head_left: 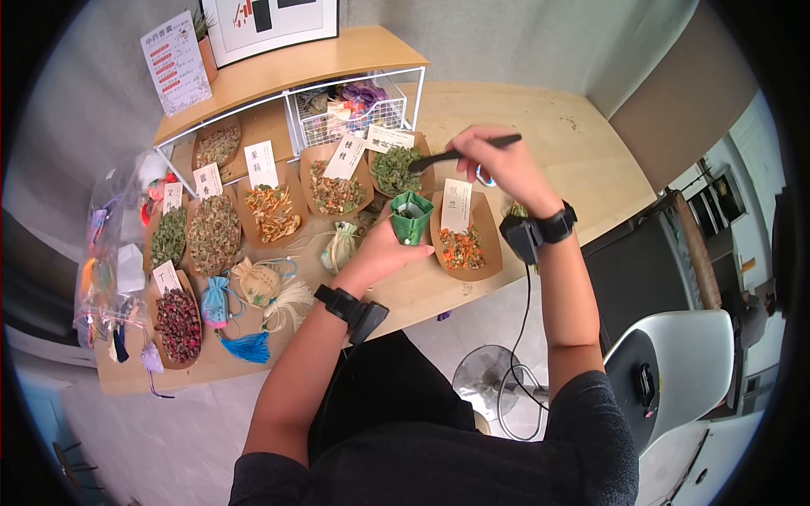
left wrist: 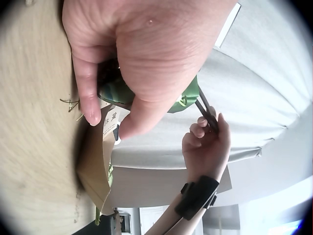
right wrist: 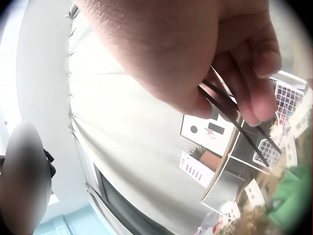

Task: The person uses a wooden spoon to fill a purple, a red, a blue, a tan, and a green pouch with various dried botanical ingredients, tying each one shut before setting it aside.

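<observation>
A small green pouch [head_left: 411, 218], its mouth open upward, is gripped by the left hand [head_left: 380, 255] above the table's front half. In the left wrist view the left hand [left wrist: 142, 54] curls round the green pouch [left wrist: 183, 98]. The right hand [head_left: 504, 167] pinches black tweezers [head_left: 456, 157], whose tips point left, above and right of the pouch, near a tray of green dried leaves [head_left: 395, 171]. In the right wrist view the tweezers [right wrist: 239, 128] show two slightly parted arms held by the right hand [right wrist: 195, 54]. Whether anything is between the tips cannot be told.
Paper trays of dried herbs with labels stand around, including orange flowers [head_left: 462, 250] at right and dark red buds [head_left: 179, 327] at left. Small pouches [head_left: 341, 246] and a blue tassel [head_left: 246, 347] lie in front. A wooden shelf [head_left: 278, 72] with a wire basket [head_left: 354, 126] stands behind.
</observation>
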A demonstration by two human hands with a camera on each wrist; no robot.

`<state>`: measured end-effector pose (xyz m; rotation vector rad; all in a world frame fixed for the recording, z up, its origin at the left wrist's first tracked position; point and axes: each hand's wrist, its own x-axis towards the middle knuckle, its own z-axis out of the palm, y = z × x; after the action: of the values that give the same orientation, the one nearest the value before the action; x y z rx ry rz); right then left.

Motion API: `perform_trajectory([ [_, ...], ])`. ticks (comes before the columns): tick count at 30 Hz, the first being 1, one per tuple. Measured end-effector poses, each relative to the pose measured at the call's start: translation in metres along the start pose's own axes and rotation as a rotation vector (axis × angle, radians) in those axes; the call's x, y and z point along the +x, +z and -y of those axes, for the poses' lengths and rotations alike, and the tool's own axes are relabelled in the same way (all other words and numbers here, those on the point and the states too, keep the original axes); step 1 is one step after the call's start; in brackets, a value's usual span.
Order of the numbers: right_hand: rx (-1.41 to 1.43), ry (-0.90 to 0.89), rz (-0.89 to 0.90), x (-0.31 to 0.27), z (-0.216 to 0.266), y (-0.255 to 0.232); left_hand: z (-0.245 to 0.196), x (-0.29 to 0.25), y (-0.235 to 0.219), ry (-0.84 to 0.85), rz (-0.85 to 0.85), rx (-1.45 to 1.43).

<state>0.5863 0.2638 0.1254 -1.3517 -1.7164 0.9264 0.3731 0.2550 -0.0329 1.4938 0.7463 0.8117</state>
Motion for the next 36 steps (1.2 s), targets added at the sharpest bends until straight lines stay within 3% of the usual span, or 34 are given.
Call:
perform_trajectory([
  [5, 0.052, 0.200, -0.137, 0.048, -0.063, -0.007, 0.000, -0.001, 0.000, -0.040, 0.029, -0.037],
  [8, 0.152, 0.346, -0.121, 0.061, -0.097, -0.005, -0.004, -0.002, -0.001, -0.036, 0.030, -0.003],
  [13, 0.352, 0.481, -0.042, 0.070, -0.106, 0.009, 0.000, -0.001, 0.000, -0.060, 0.039, 0.010],
  [19, 0.202, 0.362, 0.051, 0.081, -0.093, 0.028, 0.002, 0.000, 0.000, 0.023, -0.004, 0.095],
  [22, 0.016, 0.277, 0.066, 0.081, -0.085, 0.042, -0.008, -0.003, 0.000, -0.058, 0.028, 0.033],
  [25, 0.077, 0.197, 0.018, 0.078, -0.087, 0.050, -0.003, -0.001, 0.001, 0.013, -0.001, 0.072],
  [29, 0.081, 0.125, 0.035, 0.078, -0.094, 0.045, -0.013, -0.005, 0.000, -0.036, 0.026, 0.011],
  [36, 0.120, 0.088, -0.033, 0.075, -0.083, 0.021, 0.000, -0.001, 0.001, 0.029, -0.005, 0.057],
])
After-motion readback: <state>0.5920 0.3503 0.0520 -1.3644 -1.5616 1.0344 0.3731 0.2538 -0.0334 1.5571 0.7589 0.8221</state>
